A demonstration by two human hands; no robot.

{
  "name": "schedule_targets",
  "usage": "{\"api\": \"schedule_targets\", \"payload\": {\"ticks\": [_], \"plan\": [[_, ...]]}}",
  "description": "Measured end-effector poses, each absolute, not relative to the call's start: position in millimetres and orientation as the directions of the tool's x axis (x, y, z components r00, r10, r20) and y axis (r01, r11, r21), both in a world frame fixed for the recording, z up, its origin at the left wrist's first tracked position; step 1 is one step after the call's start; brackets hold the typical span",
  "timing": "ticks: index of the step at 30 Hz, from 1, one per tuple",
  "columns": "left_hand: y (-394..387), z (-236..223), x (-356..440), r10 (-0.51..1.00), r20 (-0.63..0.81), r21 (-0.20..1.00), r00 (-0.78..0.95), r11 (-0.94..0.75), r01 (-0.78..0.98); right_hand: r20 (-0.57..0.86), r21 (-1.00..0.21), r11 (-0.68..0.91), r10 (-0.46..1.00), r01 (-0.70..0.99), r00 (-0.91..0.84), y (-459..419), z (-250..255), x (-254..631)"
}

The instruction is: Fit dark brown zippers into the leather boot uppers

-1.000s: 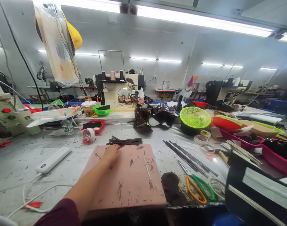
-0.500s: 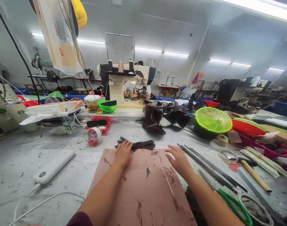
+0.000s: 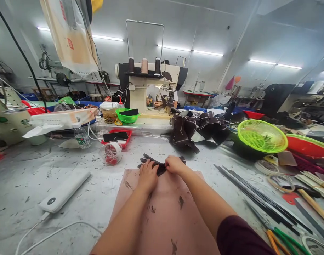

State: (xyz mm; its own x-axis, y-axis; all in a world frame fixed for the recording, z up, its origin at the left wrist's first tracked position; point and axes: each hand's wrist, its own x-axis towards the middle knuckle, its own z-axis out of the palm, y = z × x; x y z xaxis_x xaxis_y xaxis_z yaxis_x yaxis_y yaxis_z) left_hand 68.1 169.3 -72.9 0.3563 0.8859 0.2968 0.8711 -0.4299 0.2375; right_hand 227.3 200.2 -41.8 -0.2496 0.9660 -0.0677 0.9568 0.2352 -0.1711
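A loose bundle of dark brown strips (image 3: 162,169) lies across the far edge of a pinkish board (image 3: 162,219) marked with dark smears. My left hand (image 3: 149,173) rests on the left part of the bundle, fingers bent over the strips. Closed around the strips nearer the right end is my right hand (image 3: 175,165), its fingertips partly hidden. Dark strip ends stick out on both sides of my hands. Just beyond, dark brown leather pieces (image 3: 183,129) with pale edges stand on the table.
Long dark strips (image 3: 252,193) and scissors (image 3: 268,223) lie to the right, near a yellow-green basket (image 3: 262,136). On the left are a white power bank (image 3: 64,191) with its cable, a clear tape roll (image 3: 112,153) and a water bottle (image 3: 82,136). A sewing machine (image 3: 137,92) stands behind.
My right hand has moved left from above the board's right side and closed on the strips. My left hand stays on the bundle. The view has shifted slightly.
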Motion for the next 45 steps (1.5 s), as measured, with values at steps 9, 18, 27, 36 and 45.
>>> {"api": "schedule_targets", "payload": {"ticks": [9, 18, 27, 36, 45], "plan": [[172.0, -74.9, 66.5, 0.905, 0.214, 0.274, 0.368, -0.417, 0.866, -0.148, -0.143, 0.213, 0.961, 0.966, -0.234, 196.5, -37.5, 230.3], [172.3, -69.2, 66.0, 0.923, 0.159, 0.270, 0.349, -0.381, 0.884, -0.262, -0.151, 0.282, 0.913, 0.948, -0.313, 158.7, -4.4, 219.8], [172.1, -68.2, 67.2, 0.923, 0.192, 0.328, 0.333, -0.380, 0.865, -0.030, -0.549, 0.336, 0.907, 0.765, -0.419, 44.6, 46.6, 230.4], [162.4, -48.4, 60.5, 0.960, 0.268, 0.629, 0.078, -0.235, 0.740, -0.227, -0.974, -0.180, 0.800, 0.138, -0.556, -11.4, 11.2, 214.4], [69.4, -4.4, 32.9, 0.817, 0.051, 0.727, 0.574, -0.425, 0.539, -0.339, -0.937, -0.248, 0.809, 0.244, -0.480, 1.3, -51.8, 214.5]]}}
